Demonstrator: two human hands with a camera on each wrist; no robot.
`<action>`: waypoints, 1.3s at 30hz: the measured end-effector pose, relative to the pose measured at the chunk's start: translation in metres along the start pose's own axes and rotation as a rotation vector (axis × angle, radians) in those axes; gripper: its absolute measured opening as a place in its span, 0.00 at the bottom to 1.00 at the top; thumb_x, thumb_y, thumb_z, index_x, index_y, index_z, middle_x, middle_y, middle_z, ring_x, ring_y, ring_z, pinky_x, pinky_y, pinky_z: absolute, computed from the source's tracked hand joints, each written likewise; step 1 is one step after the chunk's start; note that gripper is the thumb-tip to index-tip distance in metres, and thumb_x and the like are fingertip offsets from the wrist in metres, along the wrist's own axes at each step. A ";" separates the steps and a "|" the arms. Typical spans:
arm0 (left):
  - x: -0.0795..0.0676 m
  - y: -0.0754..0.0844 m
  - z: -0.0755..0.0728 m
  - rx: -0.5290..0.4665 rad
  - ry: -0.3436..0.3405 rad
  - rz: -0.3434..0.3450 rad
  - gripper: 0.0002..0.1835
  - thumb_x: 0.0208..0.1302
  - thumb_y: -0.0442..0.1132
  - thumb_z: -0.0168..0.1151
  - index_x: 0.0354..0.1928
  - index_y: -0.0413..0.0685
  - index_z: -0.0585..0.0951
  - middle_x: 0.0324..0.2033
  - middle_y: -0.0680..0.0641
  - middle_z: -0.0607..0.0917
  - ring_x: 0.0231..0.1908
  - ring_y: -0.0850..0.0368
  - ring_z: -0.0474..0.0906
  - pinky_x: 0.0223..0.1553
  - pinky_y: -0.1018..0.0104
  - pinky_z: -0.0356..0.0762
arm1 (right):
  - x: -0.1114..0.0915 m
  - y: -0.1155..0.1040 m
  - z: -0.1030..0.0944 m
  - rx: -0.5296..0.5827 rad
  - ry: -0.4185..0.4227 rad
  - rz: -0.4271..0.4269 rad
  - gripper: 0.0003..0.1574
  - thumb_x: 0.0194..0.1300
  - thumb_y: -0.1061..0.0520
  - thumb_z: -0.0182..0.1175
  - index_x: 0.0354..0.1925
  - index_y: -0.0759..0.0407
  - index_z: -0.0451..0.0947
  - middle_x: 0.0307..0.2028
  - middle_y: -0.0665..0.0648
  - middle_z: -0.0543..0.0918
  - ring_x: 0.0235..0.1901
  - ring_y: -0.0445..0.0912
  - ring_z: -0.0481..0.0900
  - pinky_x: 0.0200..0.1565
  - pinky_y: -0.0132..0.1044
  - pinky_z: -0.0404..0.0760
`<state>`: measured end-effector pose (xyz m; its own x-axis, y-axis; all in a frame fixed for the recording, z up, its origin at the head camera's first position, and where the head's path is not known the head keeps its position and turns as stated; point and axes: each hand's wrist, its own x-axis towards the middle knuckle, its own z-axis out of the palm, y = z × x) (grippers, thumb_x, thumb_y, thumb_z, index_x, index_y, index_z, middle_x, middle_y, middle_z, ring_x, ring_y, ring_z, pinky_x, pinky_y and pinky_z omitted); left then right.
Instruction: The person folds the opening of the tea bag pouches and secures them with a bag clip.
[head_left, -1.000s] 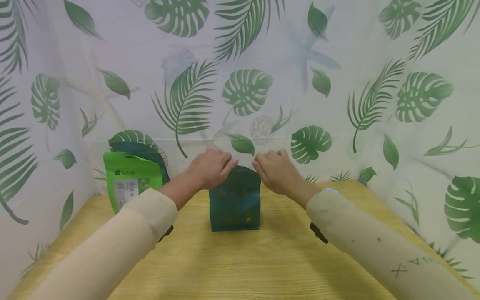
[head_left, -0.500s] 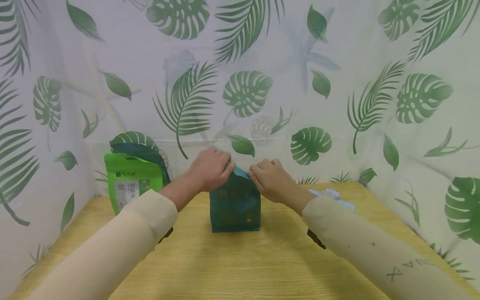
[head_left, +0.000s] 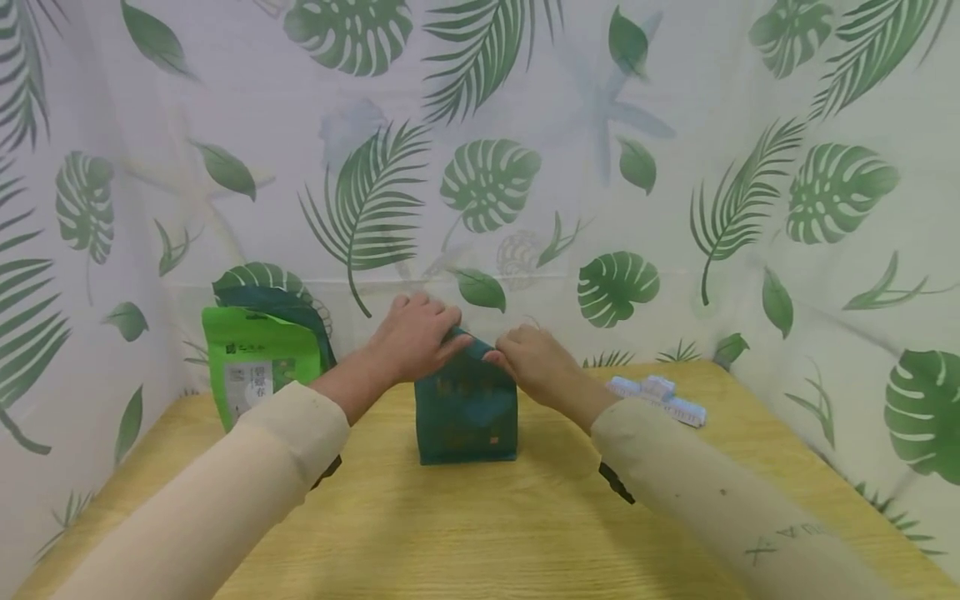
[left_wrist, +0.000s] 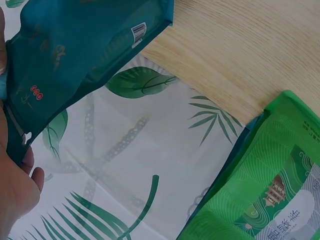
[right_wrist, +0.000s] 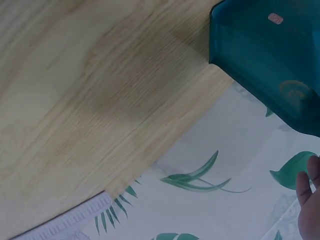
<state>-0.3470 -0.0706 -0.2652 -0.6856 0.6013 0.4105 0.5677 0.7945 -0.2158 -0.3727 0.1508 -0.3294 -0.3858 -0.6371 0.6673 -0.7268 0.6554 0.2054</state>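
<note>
A dark teal stand-up pouch (head_left: 467,417) stands upright on the wooden table in the head view. My left hand (head_left: 416,337) grips its upper left corner, thumb along the near side of the top edge. At the upper right corner my right hand (head_left: 536,362) pinches the same edge, which slopes down toward it. The left wrist view shows the pouch (left_wrist: 75,60) with a barcode and small red print, and the left hand (left_wrist: 17,187) at its top. In the right wrist view, only fingertips and part of the right hand (right_wrist: 311,210) show below the pouch (right_wrist: 265,60).
To the left, a bright green pouch (head_left: 258,350) with a white label stands in front of a dark teal one (head_left: 300,304). Light blue and white packages (head_left: 660,396) lie at the back right. A leaf-print cloth (head_left: 480,100) rises behind the table (head_left: 465,533).
My right hand has moved slightly left and down, and the pouch's top edge now slopes down to the right. The light blue packages behind the right sleeve have come into view.
</note>
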 end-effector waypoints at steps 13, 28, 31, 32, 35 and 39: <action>-0.003 -0.001 0.004 -0.028 0.089 0.048 0.15 0.71 0.52 0.50 0.27 0.54 0.71 0.20 0.54 0.70 0.26 0.53 0.61 0.32 0.59 0.54 | -0.003 0.010 0.008 -0.075 0.084 -0.108 0.32 0.74 0.39 0.35 0.23 0.57 0.67 0.18 0.51 0.68 0.19 0.47 0.70 0.24 0.40 0.71; -0.005 -0.002 0.007 0.004 0.148 0.108 0.14 0.70 0.51 0.51 0.30 0.51 0.72 0.23 0.52 0.70 0.26 0.53 0.59 0.33 0.60 0.56 | -0.030 0.054 -0.040 -0.142 -0.085 0.022 0.16 0.70 0.51 0.51 0.27 0.56 0.73 0.22 0.52 0.72 0.23 0.47 0.72 0.29 0.40 0.74; -0.006 -0.002 0.007 0.006 0.161 0.116 0.14 0.70 0.51 0.52 0.30 0.51 0.73 0.23 0.52 0.71 0.27 0.53 0.60 0.33 0.60 0.57 | -0.039 0.063 -0.045 -0.165 -0.124 0.063 0.17 0.71 0.50 0.50 0.27 0.56 0.73 0.23 0.52 0.73 0.24 0.47 0.73 0.30 0.41 0.75; -0.007 -0.002 0.007 0.004 0.159 0.114 0.14 0.70 0.51 0.51 0.30 0.51 0.73 0.23 0.52 0.71 0.27 0.53 0.60 0.33 0.60 0.57 | -0.042 0.066 -0.046 -0.176 -0.134 0.077 0.17 0.71 0.50 0.50 0.27 0.56 0.74 0.24 0.53 0.74 0.25 0.47 0.75 0.30 0.41 0.76; -0.008 -0.002 0.008 -0.001 0.145 0.104 0.14 0.71 0.51 0.51 0.31 0.52 0.73 0.25 0.52 0.72 0.28 0.53 0.61 0.35 0.59 0.58 | -0.051 0.075 -0.050 -0.197 -0.170 0.138 0.18 0.71 0.49 0.48 0.29 0.57 0.75 0.26 0.55 0.77 0.29 0.49 0.78 0.34 0.43 0.78; -0.008 -0.002 0.008 -0.003 0.139 0.094 0.14 0.71 0.52 0.50 0.32 0.52 0.73 0.26 0.52 0.72 0.29 0.52 0.61 0.36 0.58 0.58 | -0.064 0.087 -0.051 -0.206 -0.208 0.221 0.20 0.72 0.48 0.47 0.29 0.58 0.75 0.27 0.56 0.78 0.31 0.51 0.79 0.35 0.45 0.78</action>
<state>-0.3459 -0.0762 -0.2750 -0.5600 0.6552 0.5071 0.6275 0.7351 -0.2568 -0.3826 0.2692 -0.3180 -0.6434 -0.5259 0.5563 -0.4914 0.8409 0.2266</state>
